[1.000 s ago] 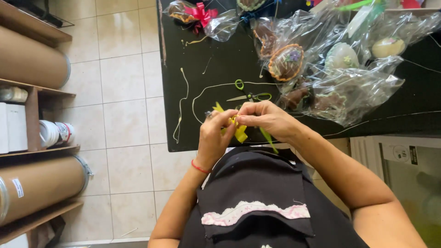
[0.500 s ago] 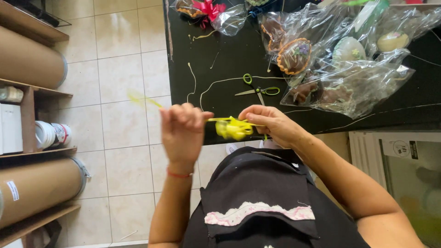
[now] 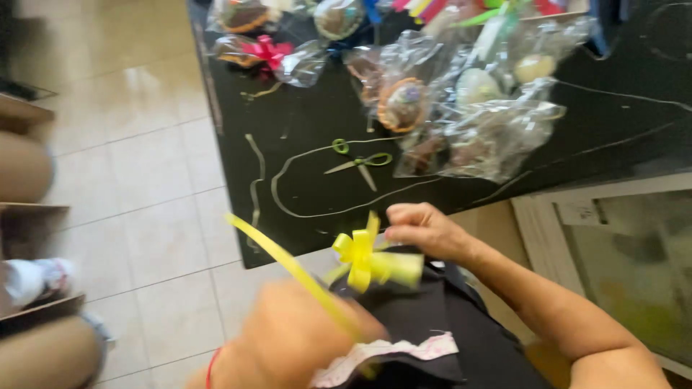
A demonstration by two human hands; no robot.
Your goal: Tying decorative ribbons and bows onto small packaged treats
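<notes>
- The black bench (image 3: 303, 166) carried clear wrapped sweets (image 3: 476, 108), a loose ribbon strand (image 3: 288, 205) and green scissors (image 3: 358, 160)
- The left hand (image 3: 288, 342), blurred and near the camera, had its fingers closed on a long yellow ribbon tail (image 3: 288, 263)
- The right hand (image 3: 425, 230) pinched the yellow bow (image 3: 360, 259) at its side, above the dark apron (image 3: 418, 324), just off the bench edge
- The bow looked light, soft and easily crushed; best gripped at the knot, not the loops
</notes>
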